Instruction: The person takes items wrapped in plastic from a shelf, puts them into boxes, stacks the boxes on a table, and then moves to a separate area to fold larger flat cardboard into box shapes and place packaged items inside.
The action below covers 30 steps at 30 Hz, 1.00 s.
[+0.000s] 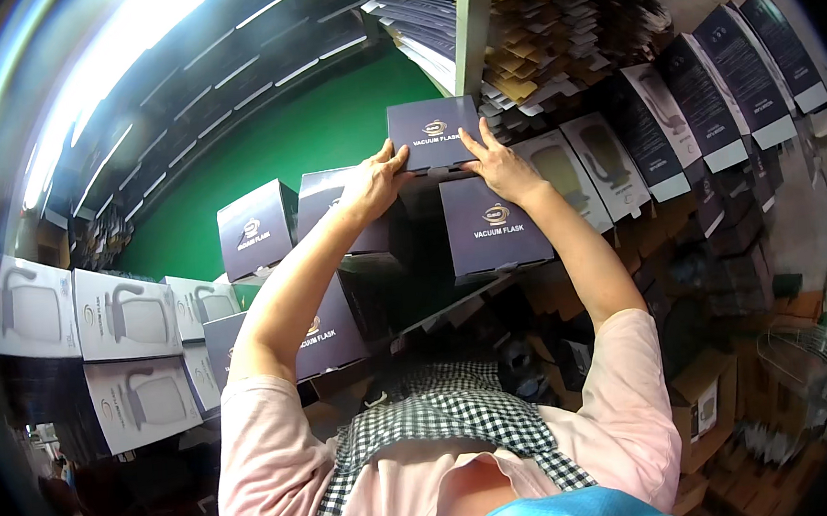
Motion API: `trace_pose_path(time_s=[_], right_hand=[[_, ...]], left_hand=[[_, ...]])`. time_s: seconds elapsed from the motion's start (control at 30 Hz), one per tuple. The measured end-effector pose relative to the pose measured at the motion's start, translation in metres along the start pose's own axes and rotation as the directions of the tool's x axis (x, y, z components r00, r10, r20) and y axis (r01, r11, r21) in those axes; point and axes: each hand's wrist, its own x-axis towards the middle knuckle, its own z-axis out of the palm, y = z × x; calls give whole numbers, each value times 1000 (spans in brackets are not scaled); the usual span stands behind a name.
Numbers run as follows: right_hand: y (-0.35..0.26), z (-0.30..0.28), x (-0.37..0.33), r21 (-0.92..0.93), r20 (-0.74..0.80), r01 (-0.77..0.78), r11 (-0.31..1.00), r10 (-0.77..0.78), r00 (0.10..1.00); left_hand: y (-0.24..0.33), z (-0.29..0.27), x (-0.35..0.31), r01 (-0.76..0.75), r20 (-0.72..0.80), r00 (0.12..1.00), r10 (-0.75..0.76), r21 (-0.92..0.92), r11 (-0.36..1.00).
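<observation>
Green-topped bench [326, 111] across the upper middle, bright white tube light [116, 53] at 10 o'clock, pale upright post [475, 33] between 12 and 1. Brown and dark flat-folded card stacks [551, 33] at 1.

Item in hand: dark navy cardboard box with gold cup emblem [433, 120], at 12 o'clock over the far part of the bench. Can't tell if its underside is resting on anything.

Left hand [376, 176]: grasping that box at its near left corner, thumb and fingertips against it. Right hand [498, 168]: grasping the near right corner, fingers spread on it. Same box, both hands.

Around it: second navy box with gold emblem [496, 238] at its 5 o'clock, just beside the right forearm. Third navy box with white lettering [251, 236] at its 8. Two more navy boxes behind the left forearm, one upper [325, 186], one lower [333, 345], both partly hidden.

Frame 9 o'clock: white cartons with grey jug pictures [130, 316], some stacked. 2 o'clock: slanted row of navy and white cartons [700, 104]. 4 o'clock: open brown cardboard carton [720, 395], contents unclear.
</observation>
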Motion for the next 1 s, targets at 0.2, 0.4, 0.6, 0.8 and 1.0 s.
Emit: trace_pose_path(time_s=[0.2,0.4,0.6,0.8,1.0], right_hand=[[6,7,11,-42,57,74,996,-72,996],[-19,12,2,-238,259,27,971,37,965],[-38,9,1,-317,272,-65,946,156,950],[-31,19,1,-313,263,-97,945,185,947],[28,23,23,-49,244,31,998,-18,970]], left_hand=[[15,5,-2,-170,7,984,181,366,915],[11,16,-8,-110,65,993,98,238,965],[12,22,2,-111,63,993,95,357,927],[25,40,2,-92,61,996,70,528,844],[15,44,14,-67,-48,994,97,426,902]])
